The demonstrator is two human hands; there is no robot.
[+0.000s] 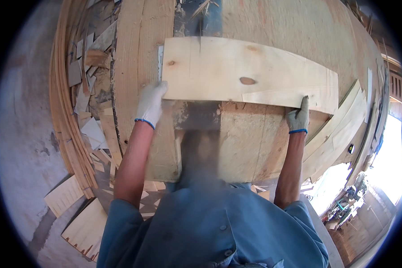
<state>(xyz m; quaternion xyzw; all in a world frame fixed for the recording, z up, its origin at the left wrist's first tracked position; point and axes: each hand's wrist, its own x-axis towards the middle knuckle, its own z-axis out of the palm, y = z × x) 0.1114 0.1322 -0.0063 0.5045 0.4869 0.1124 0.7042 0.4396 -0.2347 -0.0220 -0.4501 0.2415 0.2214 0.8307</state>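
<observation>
A long, pale sheet of thin plywood (pixel 210 71) with a few brown knots lies crosswise in front of me. My left hand (pixel 151 102), in a white knitted glove with a blue cuff, is closed at its near left corner; the fingertips are partly hidden. My right hand (pixel 298 117), gloved the same way, pinches the near edge toward the right end, thumb on top and fingers underneath. Beyond the sheet, a thin dark blade-like line stands in a dark metal strip (pixel 212 22) and meets the sheet's far edge.
The wooden worktable (pixel 241 138) spreads beneath the sheet. More thin sheets (pixel 339 129) are stacked at the right. Long wooden strips (pixel 69 138) and scattered offcuts (pixel 94 134) lie along the left. Two cut boards (pixel 87 230) rest at the lower left; tangled clutter (pixel 346 207) sits at the lower right.
</observation>
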